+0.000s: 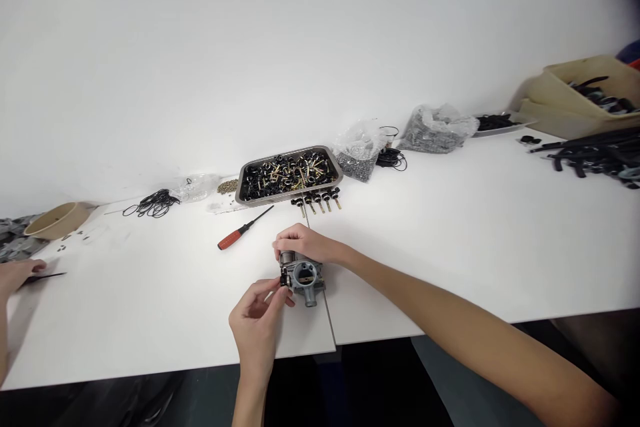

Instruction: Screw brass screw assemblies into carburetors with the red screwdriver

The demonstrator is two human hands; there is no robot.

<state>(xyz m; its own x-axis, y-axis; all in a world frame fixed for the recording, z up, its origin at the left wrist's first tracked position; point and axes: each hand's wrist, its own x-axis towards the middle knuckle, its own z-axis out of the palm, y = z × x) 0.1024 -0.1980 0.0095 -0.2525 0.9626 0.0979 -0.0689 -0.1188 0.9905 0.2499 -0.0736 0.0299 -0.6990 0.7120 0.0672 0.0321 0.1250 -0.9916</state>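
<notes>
A grey metal carburetor (pixel 306 277) rests on the white table close to the front edge, its round bore facing me. My right hand (pixel 303 241) reaches over the top from behind and grips the carburetor's upper part; some fingers are hidden behind it. At its left side, my left hand (pixel 263 303) pinches a small black fitting (pixel 285 277) between thumb and fingers, against the carburetor body. Beyond lies a red-handled screwdriver (pixel 233 238), left of a row of several black-headed brass screws (pixel 320 200).
A metal tray (pixel 240 199) full of black and brass parts stands behind. Plastic bags of small parts (pixel 357 157) and black rings (pixel 156 203) line the wall. Beige bins (pixel 555 110) and black hoses (pixel 595 150) sit right. Another person's hand (pixel 20 273) holds a thin dark tool at left.
</notes>
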